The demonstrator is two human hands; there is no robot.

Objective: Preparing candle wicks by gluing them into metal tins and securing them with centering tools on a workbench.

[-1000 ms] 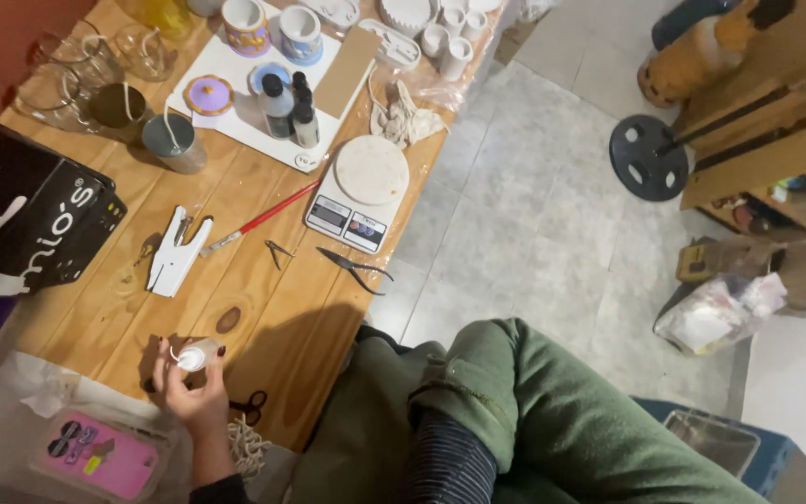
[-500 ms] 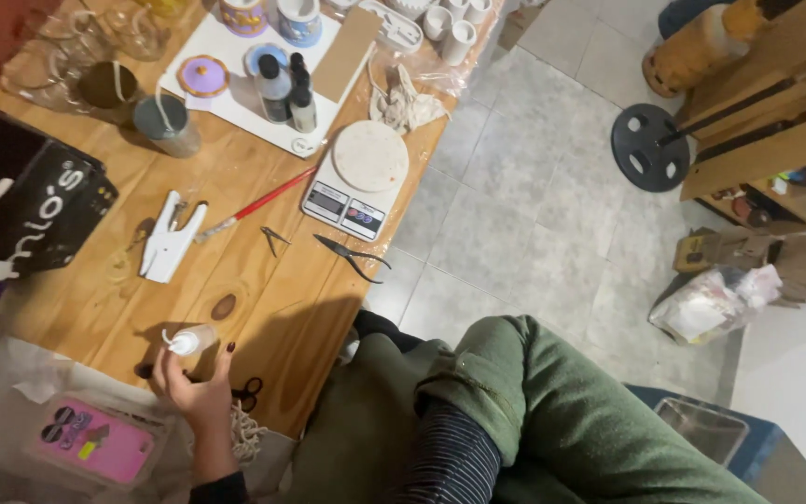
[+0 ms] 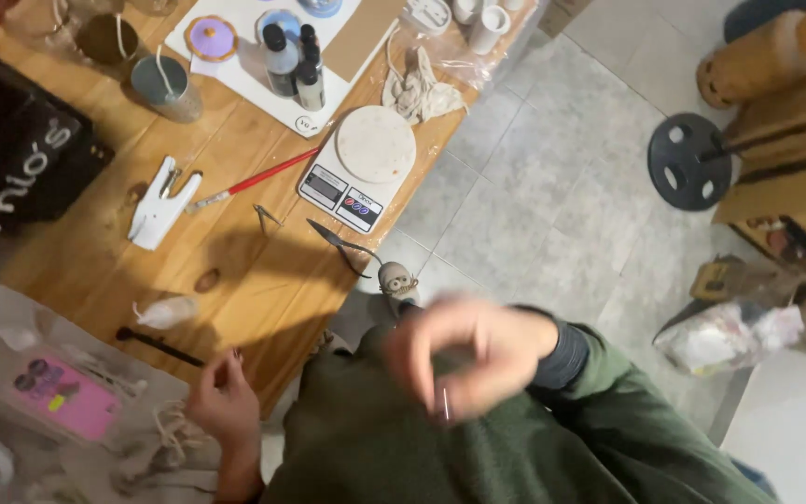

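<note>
Small squeeze bottle (image 3: 168,312), pale and blurred, lies on its side on the wooden counter (image 3: 263,252), just above a thin black stick (image 3: 156,346) and near the counter's front edge. The person's left hand (image 3: 226,403) rests at that edge with fingers curled and nothing visibly in its grip, apart from the bottle. The right hand (image 3: 464,359), blurred with motion above the green-clad lap, has thumb and fingers drawn together, a thin pin-like piece (image 3: 445,403) showing below them; whether it is pinched cannot be told for certain. Farther up the counter sit a white kitchen scale (image 3: 358,168), black pliers (image 3: 342,246), a red-handled brush (image 3: 256,180) and a white punch tool (image 3: 159,203). A pink case (image 3: 60,397) lies on the plastic sheet at the left.
</note>
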